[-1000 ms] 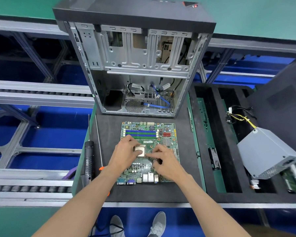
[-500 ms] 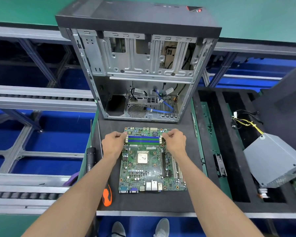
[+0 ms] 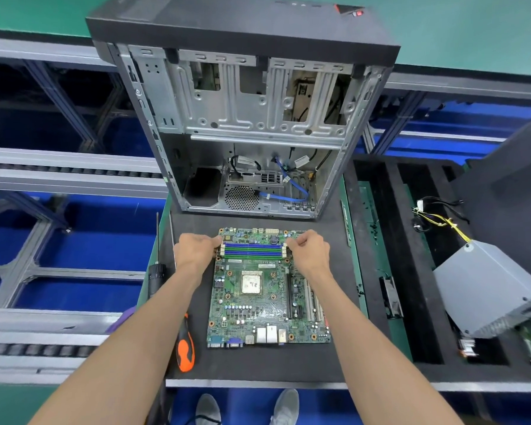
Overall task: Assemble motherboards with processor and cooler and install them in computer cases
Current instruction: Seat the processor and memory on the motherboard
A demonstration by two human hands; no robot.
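Beyond the board stands the case [image 3: 242, 118], its open side toward the camera; its top is cut off by the frame edge and its deep interior is dim. Right of the board, a grey power supply [image 3: 488, 286] leans in a foam tray [image 3: 377, 240], partly out of frame. The board [image 3: 267, 289] lies flat on the black mat [image 3: 258, 363], long axis running from the camera toward the case, port side nearest the camera, memory slots [image 3: 253, 251] at the far end. At its middle sits the processor [image 3: 251, 283]. The left hand [image 3: 195, 251] and right hand [image 3: 310, 251], fingers curled, grip the board's far corners; fingertips are hidden, so the hold looks like a pinch. Left of the board lie two screwdrivers [image 3: 186, 348], half covered by the forearm.
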